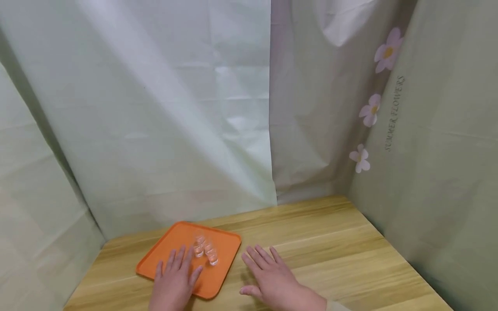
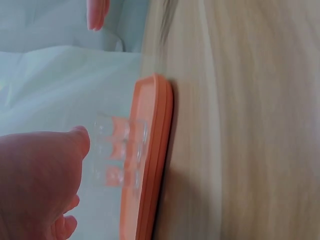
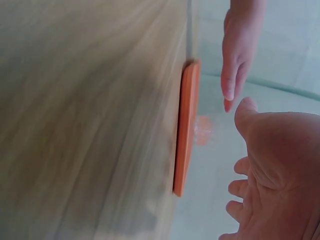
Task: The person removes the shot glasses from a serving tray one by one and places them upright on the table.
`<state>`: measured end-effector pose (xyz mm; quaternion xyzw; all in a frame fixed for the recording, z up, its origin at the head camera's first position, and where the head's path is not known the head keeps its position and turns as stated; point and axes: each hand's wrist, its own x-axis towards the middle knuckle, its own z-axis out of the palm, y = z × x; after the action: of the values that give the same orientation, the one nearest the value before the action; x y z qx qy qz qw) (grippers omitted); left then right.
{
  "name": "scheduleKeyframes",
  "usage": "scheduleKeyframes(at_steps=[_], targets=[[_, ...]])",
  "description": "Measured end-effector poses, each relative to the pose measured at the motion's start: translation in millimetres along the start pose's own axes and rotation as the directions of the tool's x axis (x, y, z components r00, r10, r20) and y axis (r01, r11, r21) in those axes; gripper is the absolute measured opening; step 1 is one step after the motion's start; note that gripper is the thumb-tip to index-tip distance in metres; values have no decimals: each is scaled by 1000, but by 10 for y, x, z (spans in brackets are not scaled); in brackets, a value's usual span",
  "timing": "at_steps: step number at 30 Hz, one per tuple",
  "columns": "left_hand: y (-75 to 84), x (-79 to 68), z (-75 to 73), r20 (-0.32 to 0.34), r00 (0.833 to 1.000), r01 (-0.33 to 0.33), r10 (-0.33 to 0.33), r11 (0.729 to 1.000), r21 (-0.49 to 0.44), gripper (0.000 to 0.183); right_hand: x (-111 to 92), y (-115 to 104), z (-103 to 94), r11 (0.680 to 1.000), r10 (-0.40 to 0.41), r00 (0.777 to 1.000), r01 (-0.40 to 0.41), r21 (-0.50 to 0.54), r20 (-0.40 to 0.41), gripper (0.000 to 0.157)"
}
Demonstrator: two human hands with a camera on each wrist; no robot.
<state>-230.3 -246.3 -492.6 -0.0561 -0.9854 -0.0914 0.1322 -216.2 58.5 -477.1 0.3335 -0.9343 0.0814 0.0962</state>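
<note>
Left hand [image 1: 173, 283], right hand [image 1: 274, 278] raised, apart, backs upward, fingers [image 1: 250, 261] extended, slightly spread.

I can see one left hand [image 1: 173, 278] and one right hand [image 1: 271, 275], two in all; one tray [image 1: 215, 276]; one table [image 1: 342, 250]; three flowers [image 1: 388, 52]; two printed words [image 1: 394, 114]. Of small glasses [image 1: 212, 258] I make out at least three, overlapping too much to settle on a fourth.

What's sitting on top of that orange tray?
Small clear cups stand on the orange tray. In the head view, the left hand hides part of its near side and anything there.
</note>
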Motion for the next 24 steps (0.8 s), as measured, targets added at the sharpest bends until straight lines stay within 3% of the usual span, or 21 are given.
scheduleKeyframes(at_steps=[5, 13, 24], targets=[[-128, 12, -35, -9, 1000, 19, -19, 1000, 21, 73, 27, -97, 24, 999, -38, 999, 38, 30, 17, 79], [-290, 9, -114, 60, 997, 42, -41, 999, -7, 90, 47, -200, 115, 995, -97, 995, 97, -11, 28, 83], [-561, 90, -54, 39, 998, 52, -52, 999, 13, 79, 183, -341, 226, 985, -170, 978, 173, -17, 123, 79]])
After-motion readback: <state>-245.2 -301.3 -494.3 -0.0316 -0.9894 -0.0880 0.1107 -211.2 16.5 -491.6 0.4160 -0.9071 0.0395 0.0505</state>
